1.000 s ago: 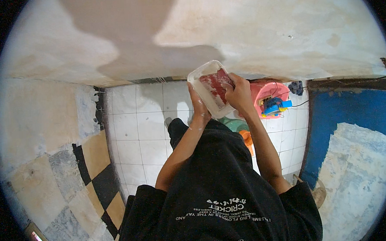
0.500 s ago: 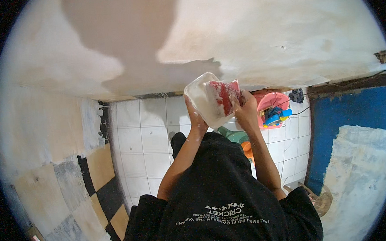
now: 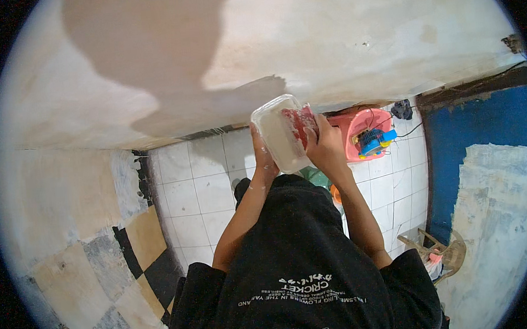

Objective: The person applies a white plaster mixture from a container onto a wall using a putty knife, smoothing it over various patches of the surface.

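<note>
A translucent white plastic tub (image 3: 262,118), smeared with pale paste, is tilted in front of my body. My left hand (image 3: 263,154) grips it along its left side, the fingers partly hidden beneath. In my right hand (image 3: 328,148) is a red putty spreader (image 3: 301,125), flat-bladed and streaked with white paste. The spreader lies over the tub's right side, close against its inside; whether its edge touches the paste cannot be made out. White smears mark my left wrist.
A pale coated wall (image 3: 329,60) rises just ahead. Beyond my right hand stands a pink plastic chair (image 3: 341,138) holding a blue and yellow fan-like device (image 3: 372,142). Green and orange objects sit partly hidden by my right arm. A blue panel (image 3: 482,123) and brown stool (image 3: 453,256) are at right.
My right hand and the spreader have shifted slightly left, farther over the tub. The tub looks turned a little more upright. The whole view has swung slightly, showing more of the stool.
</note>
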Available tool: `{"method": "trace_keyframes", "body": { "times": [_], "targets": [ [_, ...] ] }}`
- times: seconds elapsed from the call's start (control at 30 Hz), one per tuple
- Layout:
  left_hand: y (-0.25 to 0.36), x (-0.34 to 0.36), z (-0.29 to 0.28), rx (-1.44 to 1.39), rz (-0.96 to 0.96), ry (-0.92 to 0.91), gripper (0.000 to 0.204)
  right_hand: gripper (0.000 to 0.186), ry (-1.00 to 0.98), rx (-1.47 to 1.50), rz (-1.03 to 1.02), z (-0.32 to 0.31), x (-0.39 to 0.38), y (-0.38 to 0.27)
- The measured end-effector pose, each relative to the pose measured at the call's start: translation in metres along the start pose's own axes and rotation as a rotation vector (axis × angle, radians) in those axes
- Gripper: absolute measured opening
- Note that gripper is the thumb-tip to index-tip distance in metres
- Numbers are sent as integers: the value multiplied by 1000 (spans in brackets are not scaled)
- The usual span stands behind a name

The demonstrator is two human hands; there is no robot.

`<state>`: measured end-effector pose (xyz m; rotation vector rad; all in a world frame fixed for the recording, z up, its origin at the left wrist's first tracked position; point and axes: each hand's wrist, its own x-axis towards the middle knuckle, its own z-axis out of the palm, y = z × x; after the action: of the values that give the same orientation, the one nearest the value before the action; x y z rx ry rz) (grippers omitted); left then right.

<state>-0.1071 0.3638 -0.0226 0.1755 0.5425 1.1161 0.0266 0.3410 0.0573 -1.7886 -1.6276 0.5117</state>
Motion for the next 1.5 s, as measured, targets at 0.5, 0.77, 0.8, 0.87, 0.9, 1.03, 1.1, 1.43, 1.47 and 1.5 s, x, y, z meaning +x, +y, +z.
{"method": "trace_keyframes", "body": {
  "times": [0.5,0.77,0.8,0.87,0.9,1.03,1.1,1.43,1.47,1.5],
  "targets": [
    [-14,8,-10,138,66,146,72,24,-182,343,148,22,16,60],
    [-8,6,-17,101,70,132,75,19,-222,972,444,4,11,51],
    [-7,7,-16,91,68,127,74,19,-169,893,378,4,10,53],
    [-7,9,-15,68,64,125,73,21,-68,731,251,3,9,52],
    [-7,9,-14,54,64,128,73,21,-54,489,171,-1,9,47],
    [-3,5,-3,75,-7,133,72,21,-40,-54,-2,-10,11,20],
    [-5,9,-6,6,27,45,73,15,-51,-82,-33,-11,14,5],
    [-13,13,-9,-69,56,21,75,20,-126,-315,65,-22,20,-14],
    [-13,12,-6,-67,64,18,74,21,-128,-291,50,-16,19,-7],
    [-13,11,-3,-65,73,15,73,21,-132,-266,35,-11,19,-1]
  ]
}}
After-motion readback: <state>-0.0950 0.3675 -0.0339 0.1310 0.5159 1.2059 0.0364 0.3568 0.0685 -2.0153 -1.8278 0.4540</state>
